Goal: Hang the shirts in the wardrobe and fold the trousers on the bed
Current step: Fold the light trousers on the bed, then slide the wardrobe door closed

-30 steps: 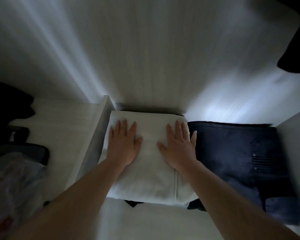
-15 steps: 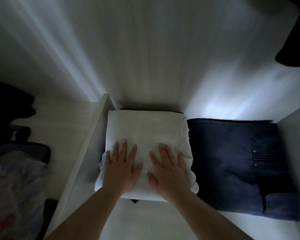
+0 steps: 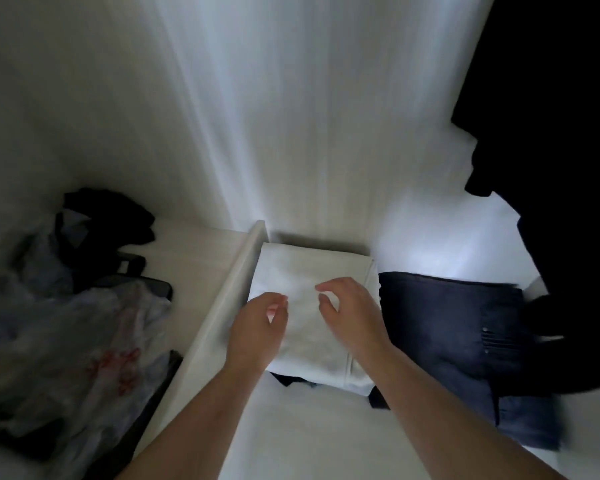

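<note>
Fingers of both hands (image 3: 257, 327) (image 3: 352, 313) — loosely curled, empty — hover over folded white trousers (image 3: 305, 282).

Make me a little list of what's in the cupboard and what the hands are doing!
place: wardrobe shelf
white fold: lying flat beside the divider
dark fold: right of the white fold
left hand: over the white fold, fingers loosely curled, holding nothing
right hand: over the white fold, fingers loosely curled, holding nothing
plastic bag: left of the divider
hanging dark garment: far right
</note>
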